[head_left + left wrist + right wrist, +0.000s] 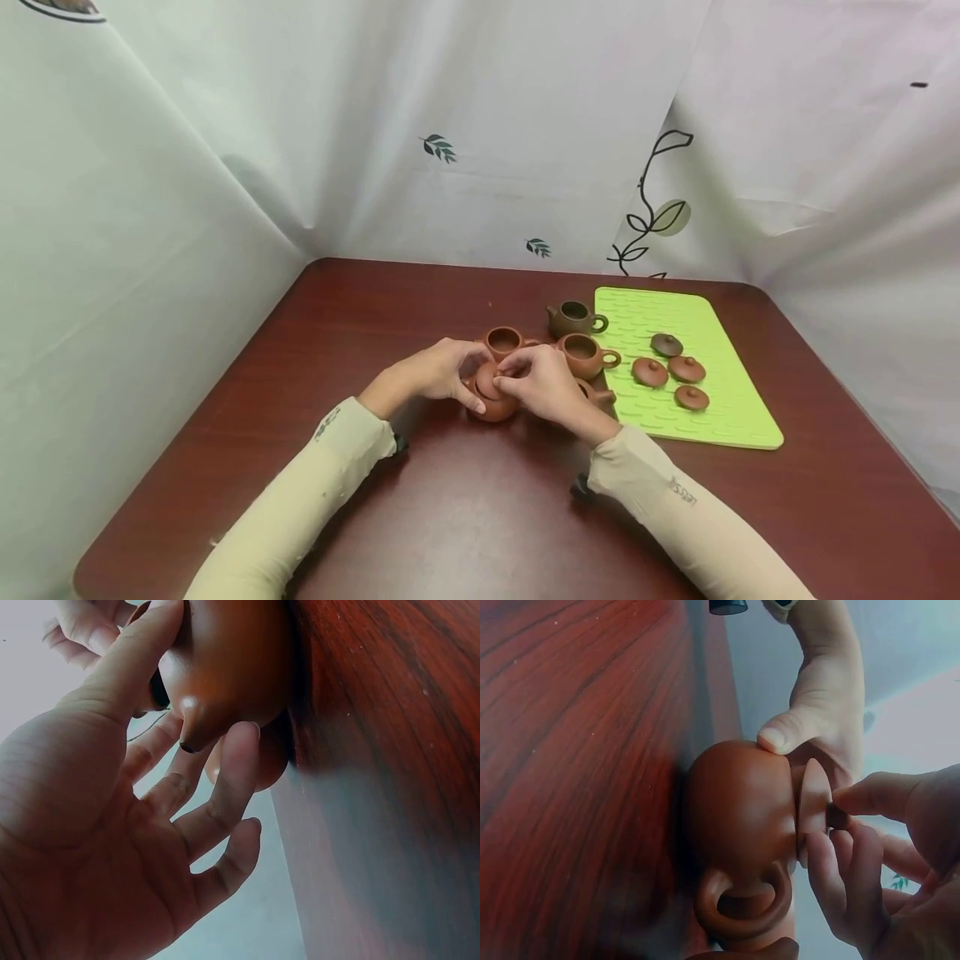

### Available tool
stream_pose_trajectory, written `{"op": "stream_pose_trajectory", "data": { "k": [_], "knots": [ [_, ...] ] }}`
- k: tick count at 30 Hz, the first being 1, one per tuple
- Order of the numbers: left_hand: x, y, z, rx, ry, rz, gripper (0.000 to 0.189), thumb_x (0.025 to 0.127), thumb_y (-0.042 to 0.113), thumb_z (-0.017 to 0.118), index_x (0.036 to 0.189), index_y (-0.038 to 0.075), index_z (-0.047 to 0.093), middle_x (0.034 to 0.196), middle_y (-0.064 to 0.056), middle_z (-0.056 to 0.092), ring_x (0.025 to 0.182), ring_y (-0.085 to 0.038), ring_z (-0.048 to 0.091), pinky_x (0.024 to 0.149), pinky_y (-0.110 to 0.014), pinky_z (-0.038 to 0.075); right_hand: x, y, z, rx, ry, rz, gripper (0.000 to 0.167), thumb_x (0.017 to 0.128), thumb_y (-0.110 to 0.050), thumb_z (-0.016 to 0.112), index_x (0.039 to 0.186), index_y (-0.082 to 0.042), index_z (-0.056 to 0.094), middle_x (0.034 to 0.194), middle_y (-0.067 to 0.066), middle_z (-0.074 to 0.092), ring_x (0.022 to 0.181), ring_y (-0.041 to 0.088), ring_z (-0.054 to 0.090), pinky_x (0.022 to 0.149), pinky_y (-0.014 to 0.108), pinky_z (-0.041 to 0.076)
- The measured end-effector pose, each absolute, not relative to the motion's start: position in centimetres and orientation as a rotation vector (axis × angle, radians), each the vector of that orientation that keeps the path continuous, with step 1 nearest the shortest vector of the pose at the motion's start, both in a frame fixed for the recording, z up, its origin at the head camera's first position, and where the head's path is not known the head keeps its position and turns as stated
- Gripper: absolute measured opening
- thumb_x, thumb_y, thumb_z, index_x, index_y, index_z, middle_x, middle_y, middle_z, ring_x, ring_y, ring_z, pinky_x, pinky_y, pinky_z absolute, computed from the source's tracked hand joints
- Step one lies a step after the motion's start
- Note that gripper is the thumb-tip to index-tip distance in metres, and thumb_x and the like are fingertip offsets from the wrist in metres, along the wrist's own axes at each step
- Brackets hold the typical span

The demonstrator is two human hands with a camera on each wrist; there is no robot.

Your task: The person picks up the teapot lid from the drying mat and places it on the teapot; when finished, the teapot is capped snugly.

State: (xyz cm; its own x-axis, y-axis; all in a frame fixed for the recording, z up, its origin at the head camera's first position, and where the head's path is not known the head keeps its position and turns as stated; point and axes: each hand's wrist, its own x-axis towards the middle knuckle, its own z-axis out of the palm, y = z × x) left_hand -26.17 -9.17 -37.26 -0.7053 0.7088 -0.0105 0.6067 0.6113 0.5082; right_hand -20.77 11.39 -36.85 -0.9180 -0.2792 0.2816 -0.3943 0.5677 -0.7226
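Note:
A reddish-brown clay teapot [491,410] stands on the table, its round body and ring handle showing in the right wrist view. My left hand [438,371] holds it around the body, thumb at the near side by the rim; the short spout [196,726] points between thumb and fingers in the left wrist view. With my right hand [551,385] I pinch the knob of a matching lid [814,799]. That lid sits tilted at the teapot's mouth, part of the dark opening still showing beside it in the head view.
Close behind and right of my hands stand lidless teapots: two reddish ones [504,340] [581,357], a dark brown one [573,321], and another partly hidden by my right hand [600,395]. Several loose lids [649,372] lie on a green mat [727,417] at right. White curtains surround the table.

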Motion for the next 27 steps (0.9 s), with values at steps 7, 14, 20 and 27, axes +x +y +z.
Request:
{"op": "stream_pose_trajectory", "data": {
  "k": [7, 14, 20, 27],
  "knots": [
    [-26.2, -9.1, -37.5, 1.072, 2.633, 0.707, 0.062, 0.068, 0.041, 0.091, 0.118, 0.019, 0.063, 0.119, 0.005, 0.065, 0.111, -0.014, 0.058, 0.093, -0.035, 0.047, -20.9, 11.1, -37.2, 0.567, -2.665, 1.217, 0.008, 0.080, -0.009, 0.080, 0.087, -0.008, 0.078, 0.079, -0.002, 0.072, 0.073, 0.008, 0.067, 0.068, 0.028, 0.054],
    [-26.2, -9.0, -37.1, 1.036, 2.648, 0.684, 0.063, 0.068, 0.039, 0.092, 0.120, 0.016, 0.063, 0.119, 0.003, 0.065, 0.116, -0.016, 0.058, 0.098, -0.037, 0.046, -21.1, 10.8, -37.5, 0.587, -2.657, 1.185, 0.010, 0.081, -0.011, 0.081, 0.090, -0.007, 0.078, 0.081, -0.001, 0.073, 0.073, 0.009, 0.067, 0.068, 0.028, 0.055],
    [-26.2, -8.8, -37.0, 1.042, 2.645, 0.666, 0.063, 0.069, 0.042, 0.090, 0.120, 0.017, 0.062, 0.120, 0.004, 0.065, 0.117, -0.017, 0.058, 0.098, -0.038, 0.046, -20.9, 11.1, -37.8, 0.572, -2.666, 1.188, 0.012, 0.082, -0.012, 0.082, 0.092, -0.009, 0.078, 0.084, -0.001, 0.073, 0.072, 0.010, 0.066, 0.066, 0.026, 0.054],
    [-25.7, -8.9, -36.9, 0.978, 2.682, 0.634, 0.062, 0.069, 0.043, 0.090, 0.120, 0.022, 0.062, 0.122, 0.003, 0.064, 0.118, -0.019, 0.058, 0.093, -0.044, 0.048, -20.5, 11.9, -37.9, 0.586, -2.689, 1.222, 0.018, 0.081, -0.016, 0.084, 0.097, -0.010, 0.077, 0.089, 0.000, 0.071, 0.072, 0.012, 0.065, 0.064, 0.026, 0.052]
  ]
}}
